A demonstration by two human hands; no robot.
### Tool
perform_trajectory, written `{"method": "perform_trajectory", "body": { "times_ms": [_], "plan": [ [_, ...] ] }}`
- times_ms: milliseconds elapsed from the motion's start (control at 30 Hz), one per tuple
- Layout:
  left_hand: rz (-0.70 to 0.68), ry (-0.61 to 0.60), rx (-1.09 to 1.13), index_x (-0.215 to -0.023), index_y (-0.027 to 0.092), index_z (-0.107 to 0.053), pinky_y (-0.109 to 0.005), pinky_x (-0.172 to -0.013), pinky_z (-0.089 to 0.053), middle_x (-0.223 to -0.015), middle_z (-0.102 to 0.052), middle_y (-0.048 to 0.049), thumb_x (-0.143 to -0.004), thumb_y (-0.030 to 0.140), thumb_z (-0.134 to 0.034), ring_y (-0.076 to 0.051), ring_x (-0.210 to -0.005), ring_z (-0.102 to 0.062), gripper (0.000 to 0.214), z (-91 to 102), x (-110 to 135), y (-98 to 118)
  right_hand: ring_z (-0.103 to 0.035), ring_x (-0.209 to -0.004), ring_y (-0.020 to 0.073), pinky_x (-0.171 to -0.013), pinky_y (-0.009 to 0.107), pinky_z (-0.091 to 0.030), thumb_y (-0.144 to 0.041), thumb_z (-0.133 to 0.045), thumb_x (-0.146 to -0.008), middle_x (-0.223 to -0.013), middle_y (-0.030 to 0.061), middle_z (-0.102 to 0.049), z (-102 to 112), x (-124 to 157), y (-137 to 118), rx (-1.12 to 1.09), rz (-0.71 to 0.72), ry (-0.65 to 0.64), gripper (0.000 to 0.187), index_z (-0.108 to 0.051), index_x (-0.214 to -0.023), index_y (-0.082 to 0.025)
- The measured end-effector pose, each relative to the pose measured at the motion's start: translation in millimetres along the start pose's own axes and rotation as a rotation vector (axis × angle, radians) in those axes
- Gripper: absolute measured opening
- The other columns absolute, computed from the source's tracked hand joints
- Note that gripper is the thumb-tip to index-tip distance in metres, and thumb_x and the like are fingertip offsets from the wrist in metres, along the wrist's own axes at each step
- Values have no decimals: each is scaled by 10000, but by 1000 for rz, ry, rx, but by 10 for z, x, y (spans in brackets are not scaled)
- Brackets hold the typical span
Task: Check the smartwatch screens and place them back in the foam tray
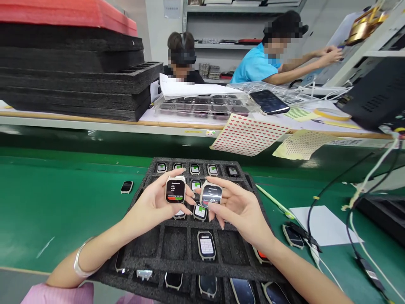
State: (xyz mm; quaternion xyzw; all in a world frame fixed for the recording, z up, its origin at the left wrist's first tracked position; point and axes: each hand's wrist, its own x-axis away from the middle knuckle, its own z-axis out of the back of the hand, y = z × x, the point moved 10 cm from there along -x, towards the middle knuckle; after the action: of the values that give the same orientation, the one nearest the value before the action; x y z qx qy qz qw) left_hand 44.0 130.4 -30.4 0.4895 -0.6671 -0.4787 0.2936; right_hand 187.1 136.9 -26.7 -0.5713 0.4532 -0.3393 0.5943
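My left hand (pixel 155 202) holds a smartwatch body (pixel 175 190) with a lit screen showing a red and green bar. A second watch body (pixel 211 194), its screen dark and glossy, sits in my right hand (pixel 240 209). Both hands hover over a black foam tray (pixel 177 247) with a grid of pockets. Several pockets hold watch bodies, some with lit white or green screens, such as one (pixel 206 245) near the tray's middle. A bracelet (pixel 80 259) circles my left wrist.
A loose watch body (pixel 127 186) lies on the green mat left of the tray. Cables (pixel 351 202), white paper (pixel 322 226) and a green pen (pixel 275 202) lie to the right. Stacked black foam trays (pixel 72 80), sticker sheets (pixel 248 135) and two seated people are behind.
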Motion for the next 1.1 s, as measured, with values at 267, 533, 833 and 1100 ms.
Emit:
{"method": "perform_trajectory", "body": {
  "times_ms": [267, 533, 833, 1100],
  "plan": [
    [-23, 3, -58, -1339, 183, -457, -298, -693, -591, -924, -652, -63, -829, 167, -673, -180, -814, -652, 554, 24, -40, 10, -643, -588, 179, -406, 246, -466, -248, -660, -838, -1027, 112, -714, 24, -17, 67, -112, 2, -57, 409, -609, -1244, -224],
    [-31, -1, -30, -1274, 164, -510, -301, -660, -591, -887, -661, -65, -823, 168, -658, -190, -804, -652, 475, 12, -65, 12, -569, -460, 110, -379, 201, -433, -289, -641, -893, -867, 76, -731, 108, -38, 92, -9, -4, 59, 246, -669, -1125, -212],
    [-11, 43, -27, -1270, 131, -503, -259, -565, -575, -801, -654, -50, -833, 209, -645, -169, -718, -640, 466, 58, -123, -49, -655, -651, 163, -457, 207, -482, -165, -672, -841, -929, 68, -696, -62, 30, 76, -93, 1, -98, 466, -583, -1291, -247],
    [-52, -8, -15, -1319, 174, -458, -286, -730, -590, -967, -655, -60, -744, 56, -700, -186, -873, -654, 634, 13, -58, 18, -664, -660, 143, -477, 192, -512, -117, -693, -836, -914, 44, -696, -113, 32, 100, -2, -13, -100, 511, -555, -1306, -260]
  ]
}}
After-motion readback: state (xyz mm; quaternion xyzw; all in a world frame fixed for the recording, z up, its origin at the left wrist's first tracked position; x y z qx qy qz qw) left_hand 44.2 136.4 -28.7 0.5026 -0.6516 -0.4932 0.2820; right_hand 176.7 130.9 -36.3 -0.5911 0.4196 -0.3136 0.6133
